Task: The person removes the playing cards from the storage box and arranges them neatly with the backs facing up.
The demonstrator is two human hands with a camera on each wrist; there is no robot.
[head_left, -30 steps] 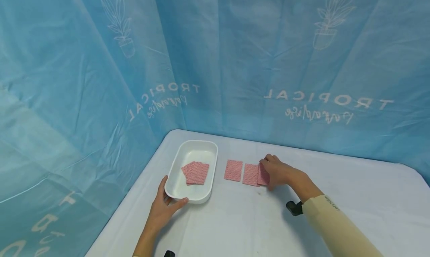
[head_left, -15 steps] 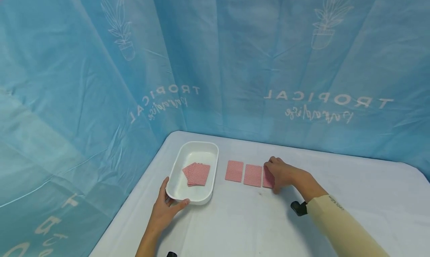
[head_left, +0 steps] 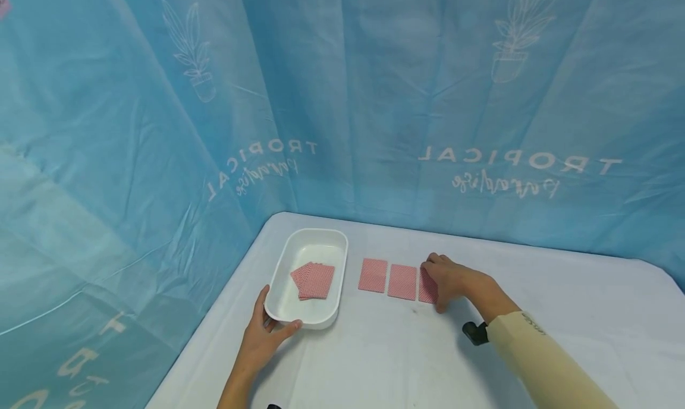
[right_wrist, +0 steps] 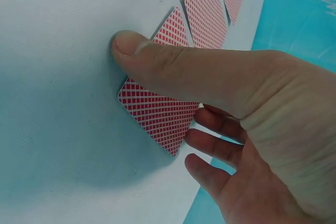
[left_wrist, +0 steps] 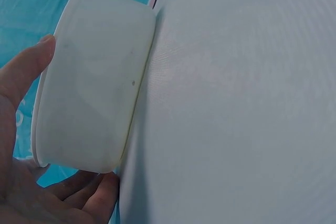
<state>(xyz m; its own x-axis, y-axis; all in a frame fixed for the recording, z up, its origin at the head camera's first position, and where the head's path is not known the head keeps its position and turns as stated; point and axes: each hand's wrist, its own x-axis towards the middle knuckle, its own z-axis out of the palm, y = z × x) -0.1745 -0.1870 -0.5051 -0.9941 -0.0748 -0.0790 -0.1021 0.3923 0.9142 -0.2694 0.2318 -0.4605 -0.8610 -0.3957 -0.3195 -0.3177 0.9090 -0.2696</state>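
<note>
In the head view, a white plastic tray (head_left: 289,304) stands on the table, with several red-patterned playing cards (head_left: 317,281) overlapping face down inside it. My left hand (head_left: 259,341) grips the tray's near-left corner, thumb on the near wall. The left wrist view has the tray's outer wall (left_wrist: 97,77) between thumb and fingers. To the tray's right, three face-down cards lie in a row: a left card (head_left: 373,275), a middle card (head_left: 402,282) and a right playing card (head_left: 427,288). My right hand (right_wrist: 252,108) holds that right card by its edges, thumb across it, covering part of it.
A white cloth (head_left: 364,361) covers the table. Blue printed curtains (head_left: 385,100) hang behind and at the left, close to the table's edges. A dark wrist-worn device (head_left: 475,333) sticks out below the right sleeve (head_left: 540,361).
My right hand has slid the right card to the right, off the middle card, leaving a narrow gap. Over the last half second it has hardly moved. The left hand keeps its grip.
</note>
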